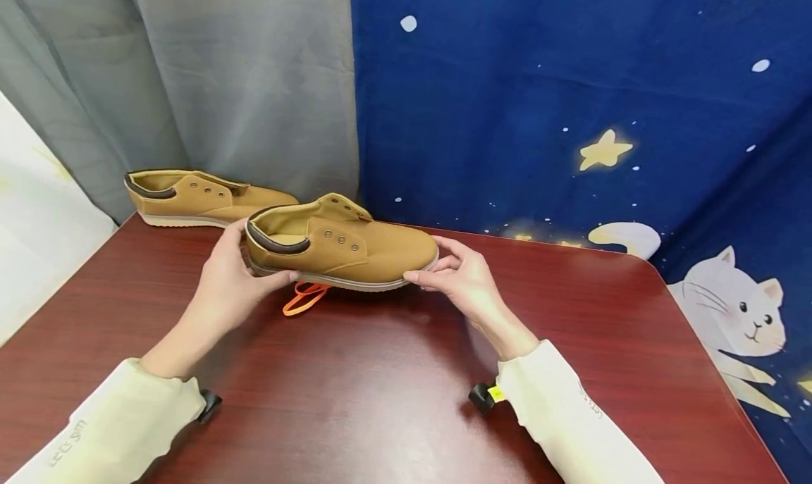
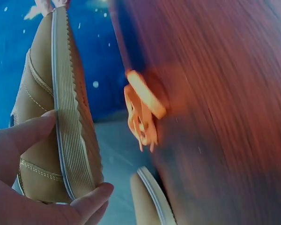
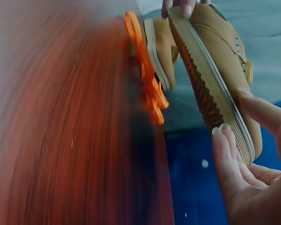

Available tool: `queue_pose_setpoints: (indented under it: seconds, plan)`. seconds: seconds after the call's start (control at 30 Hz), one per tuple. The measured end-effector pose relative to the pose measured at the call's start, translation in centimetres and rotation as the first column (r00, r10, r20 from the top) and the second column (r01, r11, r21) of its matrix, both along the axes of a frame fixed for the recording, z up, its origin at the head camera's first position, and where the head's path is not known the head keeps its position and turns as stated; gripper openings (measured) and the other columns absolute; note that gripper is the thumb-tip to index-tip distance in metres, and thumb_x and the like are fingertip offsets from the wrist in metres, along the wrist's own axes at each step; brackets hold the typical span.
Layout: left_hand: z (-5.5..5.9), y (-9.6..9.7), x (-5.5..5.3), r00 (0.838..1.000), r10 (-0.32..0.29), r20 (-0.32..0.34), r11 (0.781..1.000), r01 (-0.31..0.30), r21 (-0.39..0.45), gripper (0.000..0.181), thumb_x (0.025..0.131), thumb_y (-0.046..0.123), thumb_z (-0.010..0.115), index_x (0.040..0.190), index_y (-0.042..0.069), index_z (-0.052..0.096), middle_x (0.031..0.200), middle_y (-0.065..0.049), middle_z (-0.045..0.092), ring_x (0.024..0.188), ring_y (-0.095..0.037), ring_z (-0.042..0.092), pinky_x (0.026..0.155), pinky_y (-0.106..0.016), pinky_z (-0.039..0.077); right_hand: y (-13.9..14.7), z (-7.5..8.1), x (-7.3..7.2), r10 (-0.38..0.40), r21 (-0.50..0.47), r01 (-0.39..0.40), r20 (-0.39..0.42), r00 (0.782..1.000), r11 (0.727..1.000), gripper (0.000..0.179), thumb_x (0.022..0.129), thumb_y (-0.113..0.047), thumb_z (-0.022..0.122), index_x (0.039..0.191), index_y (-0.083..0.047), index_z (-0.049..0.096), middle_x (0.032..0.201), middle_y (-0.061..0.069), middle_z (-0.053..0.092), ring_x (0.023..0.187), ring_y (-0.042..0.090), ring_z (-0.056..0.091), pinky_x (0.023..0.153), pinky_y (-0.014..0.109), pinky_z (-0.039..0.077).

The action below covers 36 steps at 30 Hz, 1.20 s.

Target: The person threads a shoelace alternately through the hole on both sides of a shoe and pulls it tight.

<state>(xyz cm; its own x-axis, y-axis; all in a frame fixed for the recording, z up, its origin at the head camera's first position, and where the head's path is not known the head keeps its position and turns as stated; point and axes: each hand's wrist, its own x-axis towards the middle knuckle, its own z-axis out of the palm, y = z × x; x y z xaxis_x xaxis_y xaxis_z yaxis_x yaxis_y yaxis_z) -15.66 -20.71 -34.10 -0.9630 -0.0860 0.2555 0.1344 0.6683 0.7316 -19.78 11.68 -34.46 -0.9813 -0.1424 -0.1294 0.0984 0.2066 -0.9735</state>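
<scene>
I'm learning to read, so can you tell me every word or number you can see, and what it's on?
Left sleeve: looks like "Let's", but the letters after it are too blurred to read.
Right sleeve: looks like "Let's" too, with the rest too small to read.
Yellow tag by the right wrist: any mark is too small to read.
Held shoe and other shoe: no words or numbers I can read.

Nearer shoe (image 1: 390, 251): tan, with dark brown collar (image 1: 275, 246), yellow-tan lining (image 1: 285, 223), beige sole (image 2: 71, 108) finely lined. Farther shoe (image 1: 209, 206): same tan, dark brown collar. Laces (image 3: 147, 63): bright orange. Table (image 1: 355, 385): reddish-brown, streaked wood grain. Left curtain (image 1: 254, 75): plain grey. Right curtain (image 1: 495, 118): deep blue, yellow stars (image 1: 605, 151), white dots (image 1: 409, 23), pale grey cat (image 1: 729, 308). Sleeves (image 1: 564, 406): cream, grey lettering (image 1: 68, 443).
</scene>
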Motion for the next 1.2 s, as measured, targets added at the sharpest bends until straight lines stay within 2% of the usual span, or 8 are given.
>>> queue_pose_setpoints:
  seconds: [0.17,0.27,0.43,0.63,0.77,0.93,1.0,1.2]
  plan:
    - [0.3,1.9,0.2,0.998,-0.027,-0.056,1.000,0.027,0.001,0.089,0.071,0.013,0.091,0.143,-0.003,0.041,0.134,-0.025,0.054,0.121,-0.041,0.052,0.101,-0.052,0.039,1.9,-0.2,-0.2,0.060,0.042,-0.060,-0.009,0.998,0.997,0.086,0.070,-0.017,0.093,0.146,-0.026,0.052,0.077,0.000,0.070,0.075,0.015,0.069,0.075,0.030,0.059]
    - [0.5,3.0,0.4,0.996,-0.044,-0.076,0.999,0.045,0.002,0.090,0.070,0.010,0.090,0.144,-0.004,0.041,0.137,-0.026,0.052,0.130,-0.043,0.048,0.108,-0.058,0.036,3.2,-0.5,0.0,0.098,0.093,-0.096,-0.027,0.995,0.991,0.089,0.070,-0.018,0.093,0.147,-0.027,0.051,0.077,0.000,0.069,0.072,0.014,0.067,0.072,0.029,0.059]
    - [0.8,4.9,0.6,0.996,-0.082,-0.032,0.996,0.080,-0.040,0.092,0.067,0.014,0.093,0.143,-0.002,0.042,0.139,-0.025,0.050,0.132,-0.041,0.047,0.109,-0.059,0.037,6.0,-0.9,0.4,0.160,0.212,-0.140,-0.078,0.984,0.967,0.083,0.070,-0.020,0.094,0.143,-0.024,0.055,0.077,0.003,0.070,0.066,0.014,0.067,0.066,0.032,0.059]
    - [0.7,6.5,0.8,0.993,-0.110,0.047,0.979,0.116,-0.167,0.091,0.059,0.034,0.097,0.135,0.006,0.056,0.115,-0.017,0.059,0.106,-0.036,0.060,0.092,-0.056,0.049,9.4,-0.7,1.6,0.240,0.440,-0.183,-0.078,0.968,0.879,0.077,0.068,-0.035,0.094,0.136,-0.022,0.061,0.068,0.010,0.071,0.057,0.022,0.069,0.060,0.042,0.059]
    - [0.2,7.8,0.8,0.992,-0.116,0.058,0.968,0.126,-0.218,0.082,0.055,0.038,0.098,0.120,0.004,0.060,0.109,-0.013,0.061,0.098,-0.035,0.063,0.087,-0.054,0.051,10.9,-1.0,2.5,0.242,0.480,-0.171,-0.089,0.966,0.861,0.078,0.067,-0.036,0.094,0.135,-0.021,0.060,0.066,0.007,0.071,0.055,0.022,0.069,0.057,0.041,0.059]
    - [-0.5,9.7,0.6,0.990,-0.123,0.061,0.952,0.135,-0.276,0.076,0.053,0.040,0.098,0.108,0.005,0.061,0.103,-0.011,0.064,0.091,-0.032,0.067,0.081,-0.051,0.055,12.3,-1.5,3.0,0.268,0.559,-0.169,-0.100,0.958,0.812,0.078,0.068,-0.038,0.093,0.134,-0.017,0.057,0.064,-0.001,0.068,0.052,0.019,0.066,0.055,0.032,0.056]
    - [-0.8,10.3,0.5,0.989,-0.129,0.078,0.949,0.146,-0.280,0.076,0.051,0.039,0.099,0.107,0.005,0.061,0.100,-0.010,0.064,0.089,-0.030,0.067,0.080,-0.049,0.055,12.8,-1.6,3.1,0.282,0.586,-0.175,-0.096,0.955,0.791,0.077,0.069,-0.039,0.092,0.133,-0.017,0.057,0.064,-0.002,0.067,0.051,0.018,0.065,0.054,0.031,0.055]
    - [-1.5,11.3,0.3,0.979,-0.157,0.127,0.946,0.186,-0.266,0.071,0.050,0.039,0.100,0.099,0.007,0.060,0.091,-0.005,0.063,0.084,-0.024,0.063,0.077,-0.043,0.054,13.6,-1.8,3.4,0.314,0.614,-0.217,-0.052,0.948,0.759,0.077,0.070,-0.042,0.091,0.133,-0.015,0.056,0.064,-0.001,0.066,0.050,0.019,0.063,0.052,0.031,0.054]
